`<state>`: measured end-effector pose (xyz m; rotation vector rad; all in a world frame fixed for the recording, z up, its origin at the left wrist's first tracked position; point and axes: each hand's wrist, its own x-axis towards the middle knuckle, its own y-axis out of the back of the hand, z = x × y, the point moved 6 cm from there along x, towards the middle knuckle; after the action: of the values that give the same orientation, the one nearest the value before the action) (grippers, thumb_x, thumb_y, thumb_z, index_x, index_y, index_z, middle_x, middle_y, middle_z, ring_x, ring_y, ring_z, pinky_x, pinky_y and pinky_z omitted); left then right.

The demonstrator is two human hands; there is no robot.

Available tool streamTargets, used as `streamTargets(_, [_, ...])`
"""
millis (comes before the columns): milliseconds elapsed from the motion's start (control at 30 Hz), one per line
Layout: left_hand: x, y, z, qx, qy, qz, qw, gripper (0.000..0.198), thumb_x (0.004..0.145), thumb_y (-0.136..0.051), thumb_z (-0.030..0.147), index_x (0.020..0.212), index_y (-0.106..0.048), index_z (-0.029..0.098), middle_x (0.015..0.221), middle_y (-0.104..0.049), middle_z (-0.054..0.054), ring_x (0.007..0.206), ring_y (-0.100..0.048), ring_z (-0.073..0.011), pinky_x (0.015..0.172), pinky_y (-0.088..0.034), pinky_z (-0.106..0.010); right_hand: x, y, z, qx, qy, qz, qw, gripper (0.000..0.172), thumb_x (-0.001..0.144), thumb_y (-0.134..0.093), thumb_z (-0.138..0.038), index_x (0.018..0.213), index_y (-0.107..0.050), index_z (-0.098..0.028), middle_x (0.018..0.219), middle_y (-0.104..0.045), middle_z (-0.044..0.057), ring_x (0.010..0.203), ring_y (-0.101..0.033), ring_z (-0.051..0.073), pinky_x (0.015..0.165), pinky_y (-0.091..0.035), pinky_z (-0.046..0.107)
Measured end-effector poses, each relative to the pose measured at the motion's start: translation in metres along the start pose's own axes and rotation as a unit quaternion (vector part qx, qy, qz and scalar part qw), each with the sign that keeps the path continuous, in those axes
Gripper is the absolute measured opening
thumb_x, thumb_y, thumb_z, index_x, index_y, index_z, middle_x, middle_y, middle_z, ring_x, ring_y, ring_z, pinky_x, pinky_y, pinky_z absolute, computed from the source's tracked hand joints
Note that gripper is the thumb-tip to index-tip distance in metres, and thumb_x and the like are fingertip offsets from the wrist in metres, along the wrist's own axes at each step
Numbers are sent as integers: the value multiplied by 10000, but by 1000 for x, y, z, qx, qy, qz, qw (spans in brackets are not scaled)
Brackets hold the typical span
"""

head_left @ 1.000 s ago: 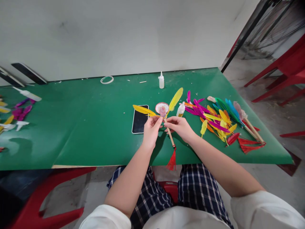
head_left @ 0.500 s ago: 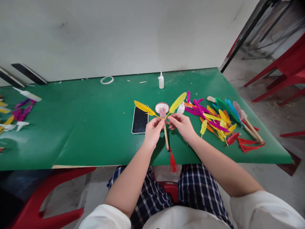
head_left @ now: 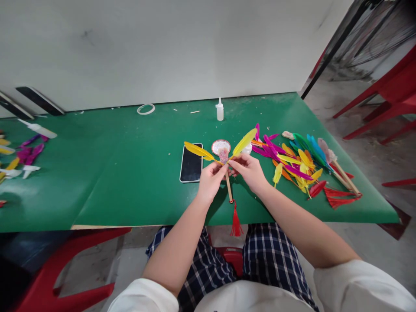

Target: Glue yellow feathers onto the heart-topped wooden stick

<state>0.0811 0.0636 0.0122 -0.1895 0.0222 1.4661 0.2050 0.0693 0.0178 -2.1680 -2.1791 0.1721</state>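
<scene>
Between both hands is a small feather fan with a wooden handle (head_left: pixel 229 187), a pinkish head and a red tassel (head_left: pixel 236 222) hanging over the table edge. My left hand (head_left: pixel 210 177) is closed round the top of the handle. A yellow feather (head_left: pixel 199 151) slants out to the left of the head. My right hand (head_left: pixel 248 171) pinches the base of another yellow feather (head_left: pixel 244 142), which slants up to the right. Behind the fan lies a small round dish with a red rim (head_left: pixel 221 145). The exact contact at the fingertips is hidden.
A phone (head_left: pixel 191 164) lies left of the hands. Upright behind stands a glue bottle (head_left: pixel 220 110); a second white bottle (head_left: pixel 247 148) is partly covered by my right hand. Loose feathers (head_left: pixel 292 160) and finished-looking feather fans (head_left: pixel 338 171) lie right. A tape ring (head_left: pixel 146 109) is farther back.
The fan has shifted slightly to the right, and the yellow feathers have tilted lower. My right fingers have come in closer to the fan's head.
</scene>
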Motion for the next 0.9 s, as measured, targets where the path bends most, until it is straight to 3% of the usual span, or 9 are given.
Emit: streamTargets(900, [0, 0, 4, -1, -18, -9, 1000, 246, 712, -658, 377, 784, -629, 144, 699, -639, -18, 683, -621, -152, 571, -490, -235, 0, 0, 2, 7, -14, 9, 1000, 293, 624, -705, -401, 748, -564, -176, 624, -626, -22, 508, -589, 106, 455, -473, 222])
